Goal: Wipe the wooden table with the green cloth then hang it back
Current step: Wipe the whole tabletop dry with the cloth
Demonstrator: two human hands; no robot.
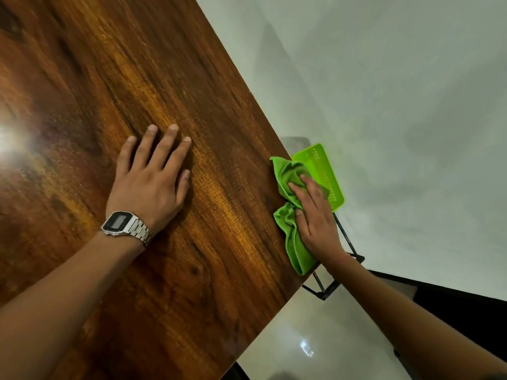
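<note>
The right hand (315, 215) presses a bunched green cloth (290, 223) against the wooden desk's (170, 78) right edge to wipe it, while the left hand (153, 174) rests flat, fingers spread, bracing.

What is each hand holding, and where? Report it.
The right hand presses the crumpled bright green cloth at its middle, against the edge of the brown wooden table. The left hand holds nothing; it lies flat on the table.

Glossy wood, soft cloth.
Polished, grained wooden surface (170, 78); crumpled green cloth (290, 231); perforated glossy plastic basket (326, 171); metal watch (124, 224).
</note>
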